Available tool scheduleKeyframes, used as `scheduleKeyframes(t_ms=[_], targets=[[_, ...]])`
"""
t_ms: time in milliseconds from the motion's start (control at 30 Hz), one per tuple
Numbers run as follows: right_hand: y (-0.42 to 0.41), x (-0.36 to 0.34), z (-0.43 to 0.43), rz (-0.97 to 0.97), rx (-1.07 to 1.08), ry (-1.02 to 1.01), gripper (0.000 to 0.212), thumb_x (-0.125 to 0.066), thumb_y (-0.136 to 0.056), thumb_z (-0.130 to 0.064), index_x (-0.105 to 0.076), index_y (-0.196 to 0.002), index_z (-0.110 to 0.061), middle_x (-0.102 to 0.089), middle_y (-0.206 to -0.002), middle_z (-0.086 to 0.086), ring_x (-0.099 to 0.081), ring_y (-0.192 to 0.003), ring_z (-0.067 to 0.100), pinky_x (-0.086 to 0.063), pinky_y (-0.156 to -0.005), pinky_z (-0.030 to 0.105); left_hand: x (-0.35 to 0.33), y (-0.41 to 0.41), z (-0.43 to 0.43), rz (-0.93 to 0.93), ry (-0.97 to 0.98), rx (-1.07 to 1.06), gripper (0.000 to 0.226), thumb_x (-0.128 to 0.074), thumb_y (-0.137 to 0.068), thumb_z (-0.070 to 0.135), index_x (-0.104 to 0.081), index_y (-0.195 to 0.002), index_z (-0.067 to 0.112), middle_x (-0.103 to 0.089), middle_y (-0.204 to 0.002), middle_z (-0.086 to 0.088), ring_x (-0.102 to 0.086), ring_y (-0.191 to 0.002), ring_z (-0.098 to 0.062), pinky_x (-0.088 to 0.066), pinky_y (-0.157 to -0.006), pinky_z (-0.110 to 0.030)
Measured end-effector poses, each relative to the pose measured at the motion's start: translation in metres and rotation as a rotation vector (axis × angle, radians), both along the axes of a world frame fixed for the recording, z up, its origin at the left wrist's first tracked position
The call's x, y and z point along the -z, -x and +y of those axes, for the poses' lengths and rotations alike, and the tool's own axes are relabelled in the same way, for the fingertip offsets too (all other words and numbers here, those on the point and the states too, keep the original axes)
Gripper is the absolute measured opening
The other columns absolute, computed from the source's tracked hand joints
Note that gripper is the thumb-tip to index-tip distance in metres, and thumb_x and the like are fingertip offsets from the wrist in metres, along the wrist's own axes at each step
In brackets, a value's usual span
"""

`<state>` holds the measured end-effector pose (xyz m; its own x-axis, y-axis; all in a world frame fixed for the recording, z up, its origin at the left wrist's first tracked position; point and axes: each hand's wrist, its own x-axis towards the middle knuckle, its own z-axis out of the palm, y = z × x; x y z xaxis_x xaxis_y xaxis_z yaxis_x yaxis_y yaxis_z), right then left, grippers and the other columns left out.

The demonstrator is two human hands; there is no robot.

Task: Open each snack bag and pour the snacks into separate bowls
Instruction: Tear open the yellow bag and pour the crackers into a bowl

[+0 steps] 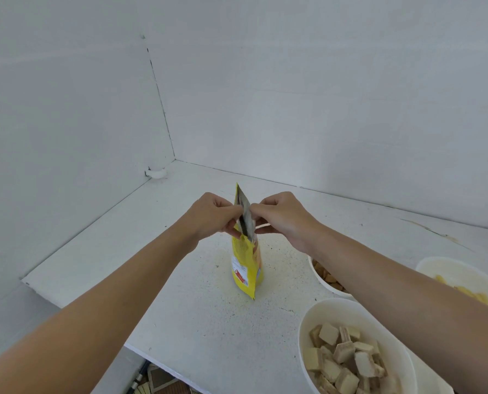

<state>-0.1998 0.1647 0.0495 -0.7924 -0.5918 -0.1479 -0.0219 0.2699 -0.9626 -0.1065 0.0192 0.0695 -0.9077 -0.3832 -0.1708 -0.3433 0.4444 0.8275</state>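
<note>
A yellow snack bag point(246, 263) stands upright on the white table point(197, 308), its top pulled apart so the silver lining shows. My left hand point(213, 213) pinches the left side of the bag's top and my right hand point(282, 216) pinches the right side. A white bowl point(316, 317) at the near right holds several pale wafer cubes. Behind my right forearm, a second white bowl point(322, 275) holds brownish snacks. A third white bowl point(453, 273) at the far right holds yellow chips.
White walls close off the table at the back and on the left, meeting in a corner point(174, 159). The table's near edge point(157, 362) runs across the bottom, with floor and a dark object below it.
</note>
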Motion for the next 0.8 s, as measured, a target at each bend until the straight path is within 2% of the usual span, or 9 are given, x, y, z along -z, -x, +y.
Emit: scheduleKeyframes(t_ms=[67, 133, 233, 367, 433, 533, 600, 667, 800], targets=[[-0.004, -0.001, -0.002, 0.039, -0.006, -0.061, 0.019, -0.063, -0.083, -0.011, -0.068, -0.081, 0.008, -0.073, -0.080, 0.017, -0.071, -0.068, 0.018, -0.061, -0.070, 0.030, 0.002, 0.002, 0.001, -0.068, 0.018, 0.053, 0.030, -0.058, -0.092, 0.021, -0.066, -0.069, 0.004, -0.072, -0.076, -0.014, -0.078, -0.083, -0.017, -0.052, -0.084, -0.033], [-0.005, 0.000, -0.002, 0.077, -0.020, -0.117, 0.014, -0.065, -0.084, -0.016, -0.067, -0.080, -0.004, -0.073, -0.077, 0.010, -0.072, -0.070, 0.018, -0.058, -0.068, 0.030, 0.005, 0.003, -0.002, -0.114, 0.019, 0.064, 0.029, -0.061, -0.092, 0.027, -0.075, -0.087, 0.002, -0.079, -0.090, -0.008, -0.076, -0.090, -0.014, -0.056, -0.090, -0.036], [-0.004, -0.001, 0.001, 0.069, -0.072, -0.176, 0.018, -0.068, -0.084, -0.024, -0.068, -0.088, -0.006, -0.074, -0.079, 0.006, -0.071, -0.069, 0.016, -0.058, -0.067, 0.029, 0.005, 0.000, -0.004, -0.148, 0.021, 0.138, 0.019, -0.069, -0.088, 0.027, -0.078, -0.090, 0.010, -0.080, -0.090, -0.001, -0.075, -0.093, -0.010, -0.056, -0.089, -0.033], [-0.004, -0.005, -0.001, 0.083, -0.102, -0.207, 0.024, -0.065, -0.090, -0.026, -0.068, -0.093, -0.002, -0.071, -0.081, 0.009, -0.067, -0.064, 0.016, -0.060, -0.063, 0.029, 0.006, 0.003, 0.003, -0.114, 0.051, 0.170, 0.012, -0.071, -0.088, 0.020, -0.079, -0.095, 0.014, -0.079, -0.094, -0.004, -0.074, -0.095, -0.014, -0.054, -0.088, -0.032], [-0.004, -0.007, 0.000, 0.034, -0.121, -0.164, 0.023, -0.061, -0.092, -0.019, -0.069, -0.094, 0.002, -0.071, -0.083, 0.012, -0.066, -0.065, 0.019, -0.062, -0.069, 0.036, 0.005, 0.003, 0.003, -0.093, 0.051, 0.154, 0.012, -0.070, -0.088, 0.017, -0.079, -0.092, 0.011, -0.079, -0.091, -0.006, -0.075, -0.088, -0.012, -0.053, -0.086, -0.030], [-0.005, -0.007, 0.002, -0.040, -0.150, -0.089, 0.017, -0.055, -0.094, -0.011, -0.067, -0.089, 0.000, -0.071, -0.088, 0.018, -0.069, -0.072, 0.024, -0.063, -0.075, 0.042, 0.006, 0.004, 0.000, -0.047, 0.041, 0.110, 0.019, -0.067, -0.086, 0.011, -0.065, -0.068, 0.005, -0.069, -0.069, -0.010, -0.065, -0.067, -0.013, -0.053, -0.078, -0.029], [-0.007, -0.004, 0.002, -0.026, -0.145, -0.083, 0.015, -0.054, -0.093, -0.009, -0.064, -0.086, -0.002, -0.073, -0.092, 0.023, -0.073, -0.075, 0.027, -0.063, -0.077, 0.046, 0.009, 0.004, 0.001, -0.005, 0.061, 0.060, 0.031, -0.062, -0.087, 0.008, -0.045, -0.061, 0.013, -0.048, -0.059, -0.006, -0.049, -0.057, -0.013, -0.050, -0.062, -0.021], [-0.011, -0.001, 0.001, 0.000, -0.118, -0.079, 0.014, -0.060, -0.092, -0.009, -0.060, -0.080, -0.003, -0.073, -0.086, 0.024, -0.076, -0.075, 0.030, -0.063, -0.075, 0.048, 0.011, 0.004, 0.004, 0.013, 0.088, 0.056, 0.035, -0.056, -0.091, 0.006, -0.037, -0.063, 0.015, -0.039, -0.060, -0.003, -0.043, -0.047, -0.008, -0.044, -0.049, -0.015], [-0.011, 0.001, 0.001, 0.075, -0.044, -0.108, 0.011, -0.070, -0.084, -0.010, -0.061, -0.080, -0.003, -0.073, -0.087, 0.024, -0.076, -0.074, 0.027, -0.064, -0.068, 0.047, 0.011, 0.005, 0.002, 0.006, 0.029, 0.062, 0.027, -0.060, -0.092, 0.003, -0.043, -0.072, 0.011, -0.053, -0.064, -0.006, -0.058, -0.045, -0.004, -0.049, -0.047, -0.017]])
